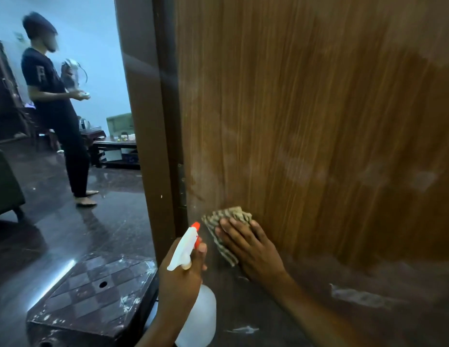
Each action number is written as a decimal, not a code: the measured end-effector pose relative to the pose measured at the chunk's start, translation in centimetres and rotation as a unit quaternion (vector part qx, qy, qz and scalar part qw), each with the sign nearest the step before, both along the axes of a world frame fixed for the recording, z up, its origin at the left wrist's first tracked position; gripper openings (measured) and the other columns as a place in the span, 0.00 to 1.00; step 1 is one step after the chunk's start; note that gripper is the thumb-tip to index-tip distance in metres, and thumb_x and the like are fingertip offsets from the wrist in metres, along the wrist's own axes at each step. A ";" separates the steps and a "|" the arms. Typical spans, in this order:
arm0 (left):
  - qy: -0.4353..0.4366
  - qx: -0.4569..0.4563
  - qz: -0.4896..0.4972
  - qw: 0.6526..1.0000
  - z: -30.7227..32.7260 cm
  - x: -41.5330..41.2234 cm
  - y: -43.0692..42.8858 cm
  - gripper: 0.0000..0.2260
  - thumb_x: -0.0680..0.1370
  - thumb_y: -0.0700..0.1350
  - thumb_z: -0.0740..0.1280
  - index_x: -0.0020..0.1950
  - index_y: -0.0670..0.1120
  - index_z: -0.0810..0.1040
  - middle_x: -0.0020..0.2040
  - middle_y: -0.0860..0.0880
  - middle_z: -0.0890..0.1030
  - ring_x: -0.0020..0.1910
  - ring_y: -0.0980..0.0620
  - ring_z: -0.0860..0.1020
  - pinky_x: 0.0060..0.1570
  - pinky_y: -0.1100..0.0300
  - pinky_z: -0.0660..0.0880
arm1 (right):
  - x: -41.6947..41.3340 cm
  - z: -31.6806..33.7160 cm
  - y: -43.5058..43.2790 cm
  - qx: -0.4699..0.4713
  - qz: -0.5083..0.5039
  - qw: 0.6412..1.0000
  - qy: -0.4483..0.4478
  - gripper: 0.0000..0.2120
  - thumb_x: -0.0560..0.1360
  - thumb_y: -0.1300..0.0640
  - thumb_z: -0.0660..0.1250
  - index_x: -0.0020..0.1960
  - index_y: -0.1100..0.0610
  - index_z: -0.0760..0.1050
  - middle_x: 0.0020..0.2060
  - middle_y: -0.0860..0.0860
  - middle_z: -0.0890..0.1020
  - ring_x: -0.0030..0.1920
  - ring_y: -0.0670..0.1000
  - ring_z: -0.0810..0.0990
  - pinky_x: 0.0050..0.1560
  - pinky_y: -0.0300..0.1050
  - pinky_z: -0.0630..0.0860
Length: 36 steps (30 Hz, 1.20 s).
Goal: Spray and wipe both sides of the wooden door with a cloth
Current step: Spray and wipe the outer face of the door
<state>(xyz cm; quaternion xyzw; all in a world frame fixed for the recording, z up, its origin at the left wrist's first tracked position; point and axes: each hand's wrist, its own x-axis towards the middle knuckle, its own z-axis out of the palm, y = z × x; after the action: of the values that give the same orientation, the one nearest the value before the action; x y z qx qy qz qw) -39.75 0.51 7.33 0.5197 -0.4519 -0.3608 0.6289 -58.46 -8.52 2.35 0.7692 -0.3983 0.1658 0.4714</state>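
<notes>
The wooden door (318, 126) fills the right of the view, with pale smears across its brown grain and a darker band low down. My right hand (248, 249) lies flat on a striped cloth (227, 221), pressing it against the door's lower part near the hinge (181, 184). My left hand (181, 279) grips a clear spray bottle (202, 314) by the neck under its white trigger head with an orange nozzle (196, 226), which points up toward the door edge.
The brown door frame (148, 121) stands left of the door. A dark checkered stool (98, 294) with a hole in its top sits by the frame's foot. Beyond the doorway a person in dark clothes (58, 108) stands on a glossy floor near a low table (113, 149).
</notes>
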 end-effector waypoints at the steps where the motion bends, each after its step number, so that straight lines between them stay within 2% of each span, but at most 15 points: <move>1: 0.001 0.002 0.000 1.000 -0.1 0.4 0.0 0.16 0.71 0.51 0.65 0.56 0.45 0.77 0.43 0.47 0.82 0.40 0.48 0.80 0.37 0.63 0.78 | -0.9 -0.8 0.5 0.004 -0.007 1.000 0.013 0.47 0.72 0.43 0.70 0.81 0.53 0.47 0.81 0.53 0.47 0.80 0.55 0.45 0.77 0.58 0.43; 3: -0.012 -0.001 0.003 1.000 -0.3 1.2 0.2 0.10 0.75 0.44 0.66 0.55 0.48 0.76 0.43 0.50 0.81 0.40 0.50 0.80 0.32 0.71 0.76 | -2.8 -1.1 1.3 -0.019 -0.032 0.999 0.001 0.44 0.74 0.42 0.65 0.81 0.53 0.46 0.80 0.52 0.50 0.80 0.53 0.44 0.76 0.60 0.44; 5: -0.032 -0.007 0.000 0.999 -0.4 2.0 0.3 0.10 0.76 0.41 0.66 0.57 0.48 0.75 0.43 0.48 0.82 0.42 0.48 0.81 0.32 0.71 0.76 | -2.9 0.9 1.6 -0.042 -0.052 0.994 -0.082 0.40 0.76 0.45 0.62 0.81 0.52 0.47 0.80 0.52 0.52 0.80 0.54 0.45 0.75 0.62 0.45; 9: -0.050 -0.015 -0.010 0.999 -0.9 3.5 -0.1 0.13 0.78 0.42 0.65 0.62 0.53 0.76 0.47 0.48 0.83 0.42 0.49 0.81 0.41 0.59 0.80 | 5.5 8.0 -0.4 -0.067 -0.013 0.973 -0.222 0.34 0.79 0.43 0.60 0.80 0.52 0.53 0.79 0.54 0.54 0.80 0.57 0.48 0.76 0.63 0.46; 12: -0.068 -0.009 -0.009 0.998 -0.9 4.5 -0.4 0.18 0.74 0.55 0.66 0.63 0.54 0.77 0.46 0.49 0.83 0.43 0.47 0.81 0.47 0.47 0.80 | 9.6 7.9 -2.0 -0.029 0.000 0.991 -0.132 0.34 0.80 0.46 0.57 0.81 0.51 0.47 0.80 0.52 0.48 0.80 0.55 0.42 0.77 0.60 0.43; 16: -0.062 0.013 -0.017 0.998 -0.9 5.3 -1.0 0.23 0.69 0.58 0.65 0.60 0.47 0.77 0.39 0.45 0.82 0.37 0.46 0.81 0.41 0.51 0.80 | 6.2 0.7 -0.5 0.000 -0.016 0.999 0.039 0.33 0.79 0.53 0.53 0.81 0.50 0.47 0.81 0.52 0.46 0.80 0.55 0.43 0.76 0.60 0.42; 18: -0.051 0.018 -0.020 0.998 -1.1 5.4 -1.0 0.20 0.69 0.56 0.66 0.58 0.48 0.77 0.41 0.46 0.83 0.37 0.47 0.81 0.40 0.52 0.80 | 3.0 -1.1 0.6 -0.015 -0.032 0.998 0.043 0.33 0.78 0.54 0.54 0.81 0.48 0.50 0.81 0.51 0.50 0.80 0.53 0.47 0.76 0.60 0.41; 21: -0.043 0.020 -0.028 0.998 -1.8 5.7 -0.9 0.12 0.73 0.52 0.67 0.55 0.53 0.77 0.43 0.50 0.83 0.37 0.47 0.81 0.39 0.51 0.80 | 0.8 0.6 1.4 -0.035 -0.078 0.995 -0.050 0.35 0.77 0.47 0.57 0.81 0.46 0.50 0.81 0.50 0.49 0.79 0.53 0.50 0.75 0.65 0.38; 24: -0.025 0.044 -0.028 0.998 -2.1 5.8 -1.1 0.06 0.76 0.45 0.67 0.53 0.52 0.77 0.44 0.48 0.83 0.39 0.47 0.81 0.37 0.58 0.78 | 5.7 4.7 0.1 -0.042 -0.066 0.972 -0.220 0.36 0.77 0.39 0.57 0.80 0.48 0.48 0.79 0.55 0.49 0.80 0.56 0.44 0.75 0.67 0.39; 25: -0.022 0.048 -0.024 0.998 -2.0 5.7 -1.0 0.05 0.76 0.44 0.67 0.51 0.52 0.77 0.43 0.48 0.83 0.39 0.48 0.81 0.36 0.60 0.77 | 7.6 5.3 -0.7 -0.036 -0.056 0.970 -0.232 0.37 0.77 0.39 0.57 0.81 0.48 0.47 0.80 0.55 0.47 0.80 0.57 0.41 0.75 0.67 0.38; 26: -0.028 0.042 -0.019 0.999 -1.9 5.7 -0.9 0.05 0.76 0.44 0.68 0.50 0.53 0.78 0.41 0.48 0.83 0.38 0.49 0.82 0.36 0.60 0.77 | 9.1 5.0 -1.4 -0.022 -0.044 0.977 -0.208 0.39 0.76 0.39 0.58 0.81 0.48 0.45 0.80 0.55 0.45 0.79 0.58 0.39 0.75 0.66 0.36; 28: -0.047 0.033 -0.002 0.998 -2.2 5.6 -0.4 0.02 0.76 0.46 0.68 0.48 0.52 0.79 0.37 0.47 0.83 0.33 0.53 0.80 0.36 0.60 0.76 | 10.3 1.7 -2.0 0.013 -0.018 0.997 -0.071 0.42 0.73 0.42 0.65 0.81 0.47 0.49 0.80 0.54 0.44 0.79 0.59 0.37 0.75 0.66 0.34; 31: -0.067 0.048 0.016 0.996 -3.5 5.1 -0.4 0.12 0.75 0.51 0.67 0.52 0.44 0.78 0.33 0.46 0.81 0.31 0.50 0.79 0.32 0.67 0.75 | 8.1 -5.2 -1.1 0.050 0.009 0.993 0.110 0.35 0.74 0.44 0.67 0.78 0.46 0.58 0.79 0.51 0.55 0.79 0.59 0.42 0.76 0.64 0.34; 33: -0.055 0.047 0.026 0.997 -4.8 4.2 -0.3 0.15 0.72 0.54 0.67 0.53 0.47 0.78 0.31 0.49 0.80 0.32 0.47 0.79 0.37 0.56 0.79 | 5.1 -7.7 -0.5 0.018 0.022 0.993 0.114 0.36 0.76 0.47 0.65 0.80 0.47 0.54 0.80 0.50 0.54 0.80 0.57 0.42 0.77 0.61 0.37; 36: -0.056 0.021 0.024 0.998 -6.8 3.4 -0.3 0.05 0.74 0.50 0.67 0.49 0.58 0.76 0.36 0.48 0.82 0.35 0.46 0.80 0.41 0.46 0.79 | 1.2 -6.8 0.0 -0.036 0.034 0.998 0.042 0.36 0.76 0.49 0.64 0.80 0.46 0.53 0.80 0.51 0.53 0.80 0.53 0.47 0.75 0.60 0.44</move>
<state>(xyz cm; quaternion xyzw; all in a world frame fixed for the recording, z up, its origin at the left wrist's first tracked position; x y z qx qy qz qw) -36.34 0.22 0.53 0.5629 -0.4662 -0.3247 0.6002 -57.30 -8.48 -4.43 0.7709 -0.3458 0.1638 0.5092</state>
